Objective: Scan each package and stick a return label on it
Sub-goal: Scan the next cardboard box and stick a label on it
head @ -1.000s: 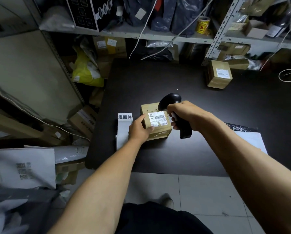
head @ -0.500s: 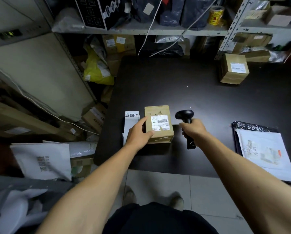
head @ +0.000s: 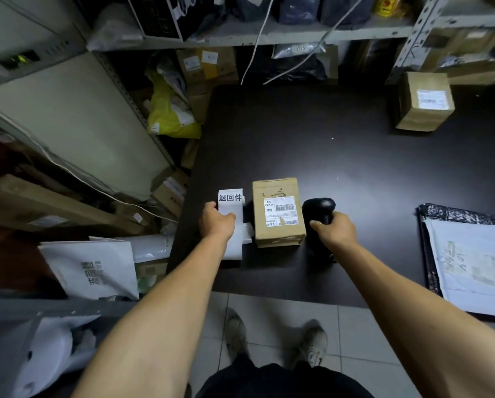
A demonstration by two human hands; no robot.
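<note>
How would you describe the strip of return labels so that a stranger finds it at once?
Look at the near left corner of the dark table. Beside the small cardboard box, under the left hand, lies a white paper strip. Unlike the brown box, it is white, with three bold black characters on top.

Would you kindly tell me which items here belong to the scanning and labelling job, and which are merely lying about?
Part of the job:
- cardboard package on the table
- return label strip, gripped by the left hand
- barcode scanner, held by the right hand
- second box, far right

Lying about:
- white mailer
- yellow bag
- shelf clutter
</note>
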